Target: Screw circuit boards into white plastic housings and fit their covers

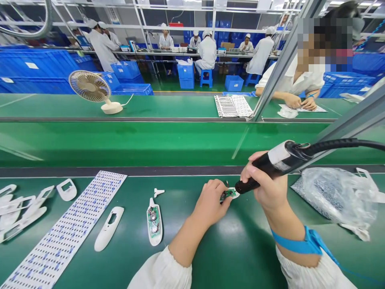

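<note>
My right hand (266, 184) is wrapped around a black electric screwdriver (272, 163) with a white band and a black cable, its tip down on a small green circuit board (227, 194). My left hand (210, 202) pinches that board, which sits in a white shell part on the green mat. A blue strap circles my right wrist. To the left lie a white housing half with a board inside (154, 221) and a white cover with a window (108, 228).
A long sheet of small blue stickers (69, 228) lies at left, with several white shells (18, 210) beyond it. A clear plastic bag (338, 196) sits at right. A desk fan (92, 89) stands across the green belt. A person works opposite right; others sit far behind.
</note>
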`<state>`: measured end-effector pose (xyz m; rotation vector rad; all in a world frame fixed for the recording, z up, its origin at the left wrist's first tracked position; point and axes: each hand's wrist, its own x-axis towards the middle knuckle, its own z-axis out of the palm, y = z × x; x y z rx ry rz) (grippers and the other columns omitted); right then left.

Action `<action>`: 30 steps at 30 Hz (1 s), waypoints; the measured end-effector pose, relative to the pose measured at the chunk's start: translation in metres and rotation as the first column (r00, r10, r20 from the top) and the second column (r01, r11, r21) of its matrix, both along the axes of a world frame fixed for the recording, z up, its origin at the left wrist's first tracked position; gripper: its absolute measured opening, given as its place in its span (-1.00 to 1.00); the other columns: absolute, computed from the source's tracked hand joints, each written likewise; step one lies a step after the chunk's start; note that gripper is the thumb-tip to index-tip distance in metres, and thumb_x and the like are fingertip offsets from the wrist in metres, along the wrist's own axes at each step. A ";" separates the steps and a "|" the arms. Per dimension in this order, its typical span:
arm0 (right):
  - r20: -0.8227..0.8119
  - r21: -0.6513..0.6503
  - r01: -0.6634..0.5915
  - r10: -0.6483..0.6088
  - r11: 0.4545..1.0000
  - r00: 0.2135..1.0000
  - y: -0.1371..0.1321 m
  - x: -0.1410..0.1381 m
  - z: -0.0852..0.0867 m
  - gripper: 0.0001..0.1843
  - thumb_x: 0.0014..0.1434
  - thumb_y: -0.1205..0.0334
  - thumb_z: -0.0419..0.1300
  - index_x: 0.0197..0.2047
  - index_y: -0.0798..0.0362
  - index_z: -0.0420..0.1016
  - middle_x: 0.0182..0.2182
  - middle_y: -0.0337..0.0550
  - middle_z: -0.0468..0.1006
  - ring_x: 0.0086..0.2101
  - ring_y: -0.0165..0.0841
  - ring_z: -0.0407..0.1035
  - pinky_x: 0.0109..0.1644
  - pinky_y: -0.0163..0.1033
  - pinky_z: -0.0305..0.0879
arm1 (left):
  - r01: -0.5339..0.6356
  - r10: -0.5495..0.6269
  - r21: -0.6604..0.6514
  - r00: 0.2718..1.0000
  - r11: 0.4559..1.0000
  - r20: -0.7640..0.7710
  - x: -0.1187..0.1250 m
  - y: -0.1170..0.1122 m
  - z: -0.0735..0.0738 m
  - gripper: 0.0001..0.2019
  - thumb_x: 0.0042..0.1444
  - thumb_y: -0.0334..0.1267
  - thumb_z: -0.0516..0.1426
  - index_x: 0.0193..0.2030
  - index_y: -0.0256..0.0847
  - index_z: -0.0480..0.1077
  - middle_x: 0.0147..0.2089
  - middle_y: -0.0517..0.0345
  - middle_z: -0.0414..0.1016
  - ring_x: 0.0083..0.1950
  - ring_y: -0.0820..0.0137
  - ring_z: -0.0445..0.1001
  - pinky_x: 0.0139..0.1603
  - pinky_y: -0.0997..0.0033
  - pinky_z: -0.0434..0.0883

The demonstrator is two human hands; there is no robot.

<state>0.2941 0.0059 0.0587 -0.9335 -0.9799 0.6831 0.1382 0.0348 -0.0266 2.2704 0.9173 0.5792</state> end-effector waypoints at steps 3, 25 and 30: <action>0.005 0.004 -0.010 0.010 1.000 1.000 0.000 0.000 -0.002 -0.84 0.17 0.32 0.33 -0.16 0.00 0.49 -0.57 -0.33 0.44 -0.59 -0.37 0.38 -0.48 -0.25 0.35 | 0.002 -0.002 0.006 1.000 1.000 0.005 0.000 0.000 0.000 -0.81 0.21 -0.33 0.26 -0.06 -0.20 0.42 -0.02 0.05 0.50 0.02 0.16 0.41 0.02 0.13 0.33; 0.064 -0.113 -0.019 0.027 0.993 0.998 0.006 -0.003 -0.001 -0.87 0.10 0.32 0.28 -0.32 0.01 0.38 -0.62 -0.35 0.42 -0.60 -0.38 0.33 -0.44 -0.23 0.30 | -0.018 0.018 -0.004 1.000 1.000 0.020 0.002 0.000 -0.002 -0.84 0.20 -0.35 0.25 -0.11 -0.18 0.38 -0.08 0.08 0.48 -0.04 0.19 0.40 -0.01 0.13 0.36; 0.057 -0.164 -0.025 0.034 0.986 0.998 0.007 -0.002 -0.002 -0.86 0.09 0.28 0.29 -0.33 -0.01 0.37 -0.62 -0.36 0.41 -0.59 -0.36 0.34 -0.43 -0.21 0.33 | 0.010 -0.011 0.011 0.999 1.000 0.049 0.000 0.002 -0.004 -0.79 0.19 -0.31 0.28 -0.07 -0.15 0.39 -0.04 0.07 0.50 0.00 0.17 0.42 0.05 0.09 0.38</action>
